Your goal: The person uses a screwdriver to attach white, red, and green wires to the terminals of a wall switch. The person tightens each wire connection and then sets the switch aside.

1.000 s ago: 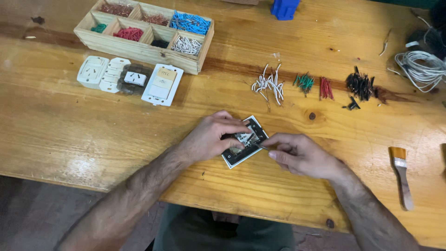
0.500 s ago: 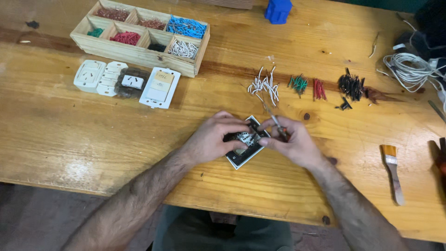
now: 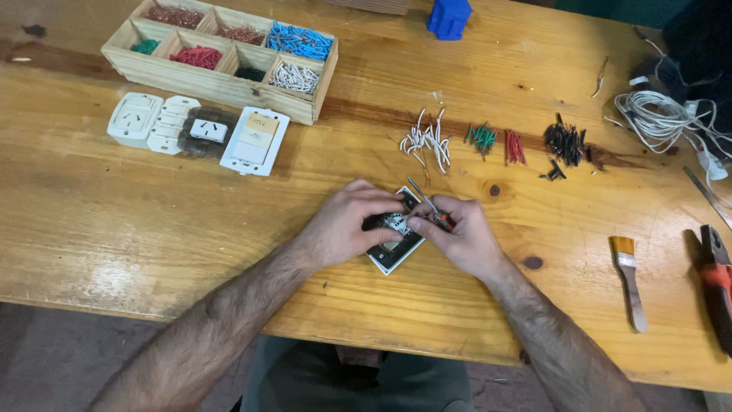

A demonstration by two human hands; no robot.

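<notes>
The wooden table (image 3: 114,229) stretches wide around both hands, and the near edge lies just below the wrists. Up and left of the grip sits the compartment tray (image 3: 221,80) of coloured wire bits, with a row of white outlets (image 3: 198,133) beside it; to the right lie a paintbrush (image 3: 629,278) and pliers (image 3: 717,282), well apart. The left hand (image 3: 343,225) clamps the wall socket (image 3: 393,244) flat on the table. The right hand (image 3: 461,236) has closed in since a second ago — it now pinches a thin screwdriver (image 3: 427,202), tip at the socket. Bare wood either side leaves room for the elbows.
</notes>
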